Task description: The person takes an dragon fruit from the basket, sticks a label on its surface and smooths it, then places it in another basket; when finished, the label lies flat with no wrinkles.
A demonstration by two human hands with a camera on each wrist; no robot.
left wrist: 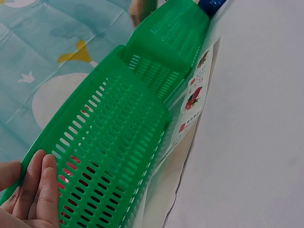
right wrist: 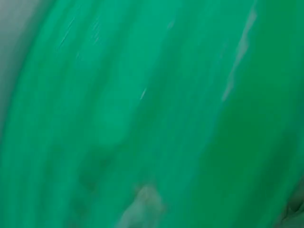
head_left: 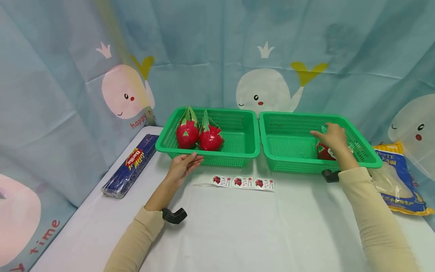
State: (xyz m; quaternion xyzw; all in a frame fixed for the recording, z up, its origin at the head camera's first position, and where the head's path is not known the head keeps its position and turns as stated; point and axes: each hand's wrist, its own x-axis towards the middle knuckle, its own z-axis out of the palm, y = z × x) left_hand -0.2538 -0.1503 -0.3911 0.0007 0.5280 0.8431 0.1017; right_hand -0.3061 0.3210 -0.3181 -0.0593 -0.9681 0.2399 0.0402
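The left hand (head_left: 185, 166) grips the front rim of the left green basket (head_left: 252, 154); in the left wrist view its fingers (left wrist: 43, 183) lie against the slotted outer wall, with the thumb at the rim. Two dragon fruits, one at the left (head_left: 187, 134) and another beside it (head_left: 211, 138), sit in this basket, green leaves upward. Over the right green basket (head_left: 375, 162), the right hand (head_left: 334, 138) has thumb and fingers spread apart. Just below it lies a dragon fruit (head_left: 325, 152) with a white label, partly hidden by the hand. Motion blurs the right wrist view.
A strip of dragon-fruit stickers (head_left: 242, 182) lies on the white table (head_left: 238, 226) before the baskets. A blue Barilla spaghetti pack (head_left: 134, 166) is at the left, and a blue and yellow bag (head_left: 397, 181) at the right. A whale-print curtain (head_left: 204, 49) hangs behind.
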